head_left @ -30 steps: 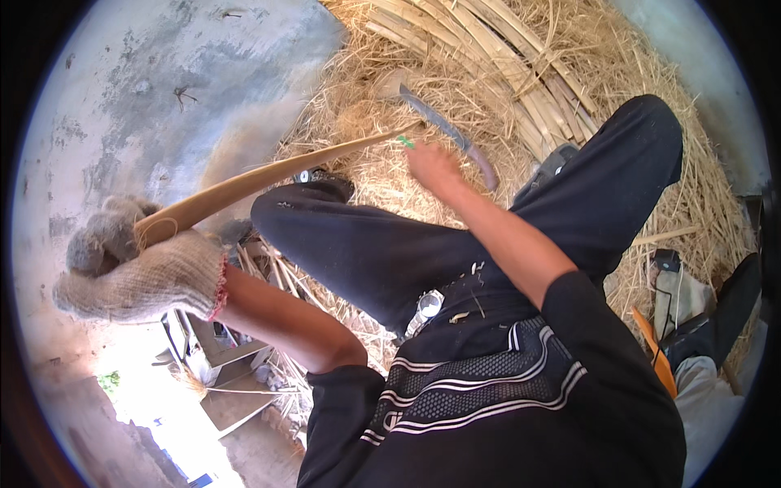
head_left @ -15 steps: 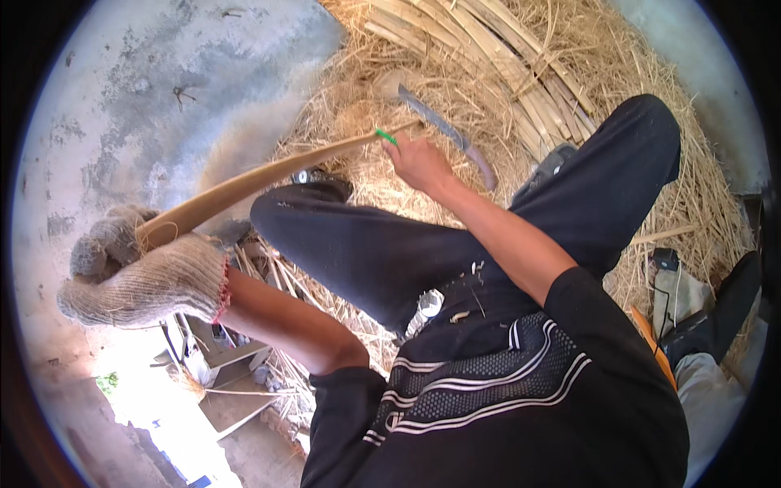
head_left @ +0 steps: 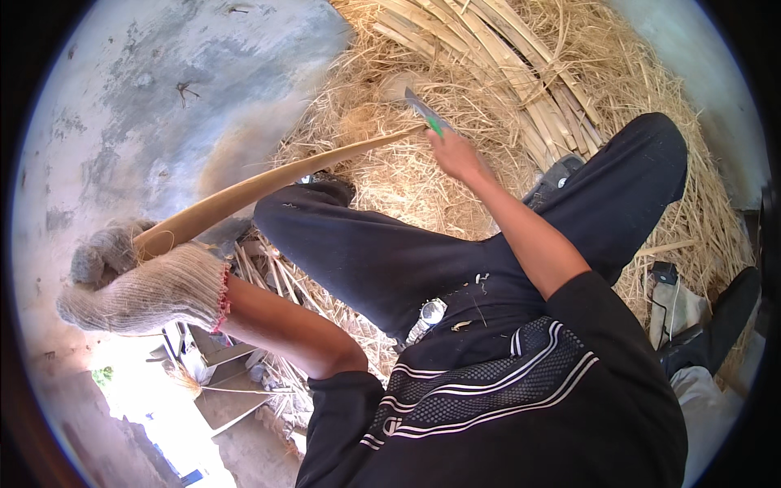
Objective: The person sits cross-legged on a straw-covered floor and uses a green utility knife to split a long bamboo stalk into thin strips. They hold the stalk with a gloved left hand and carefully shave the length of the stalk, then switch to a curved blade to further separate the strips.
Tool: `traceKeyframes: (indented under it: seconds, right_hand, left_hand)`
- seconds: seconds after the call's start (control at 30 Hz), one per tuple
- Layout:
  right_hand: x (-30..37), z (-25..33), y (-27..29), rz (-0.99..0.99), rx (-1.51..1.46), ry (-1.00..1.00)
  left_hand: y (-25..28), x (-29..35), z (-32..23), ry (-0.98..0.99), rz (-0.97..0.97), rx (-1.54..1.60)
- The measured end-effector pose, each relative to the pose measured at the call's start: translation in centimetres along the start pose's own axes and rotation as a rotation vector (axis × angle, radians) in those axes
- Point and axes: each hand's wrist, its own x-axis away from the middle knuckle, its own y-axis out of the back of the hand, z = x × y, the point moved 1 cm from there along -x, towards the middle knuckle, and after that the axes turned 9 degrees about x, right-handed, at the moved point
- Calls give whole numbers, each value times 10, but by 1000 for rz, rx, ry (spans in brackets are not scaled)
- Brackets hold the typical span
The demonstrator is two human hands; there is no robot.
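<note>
The strip (head_left: 268,180) is tan, the small object (head_left: 434,125) green, the glove (head_left: 154,291) grey-beige, the shirt (head_left: 504,423) black, white-striped.

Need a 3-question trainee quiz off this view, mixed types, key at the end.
1. Which hand wears the glove?
2. True or false: the gloved hand is empty.
3. The right hand has a small item at its fingertips. Its colour: A) red, B) blue, C) green?

Key:
1. The left.
2. False: it grips one end of the strip.
3. C.
</note>
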Motion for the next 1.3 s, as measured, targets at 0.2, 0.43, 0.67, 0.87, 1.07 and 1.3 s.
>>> traceKeyframes:
  seconds: [0.2, 0.43, 0.67, 0.87, 1.07, 1.3]
  right_hand:
    - [179, 156, 49, 160, -300, 726]
    - [152, 117, 17, -191, 3, 504]
    - [178, 116, 12, 0, -138, 528]
    - [150, 101, 18, 22, 36, 431]
    - [69, 32, -26, 142, 395, 388]
    - [123, 77, 22, -10, 105, 321]
  left_hand:
    - [22, -8, -8, -2, -176, -109]
    - [9, 10, -20, -123, -256, -302]
    - [13, 12, -23, -54, -305, -322]
    - [4, 20, -21, -46, -262, -224]
    - [10, 11, -22, -19, -219, -175]
    - [10, 15, -25, 29, -277, -177]
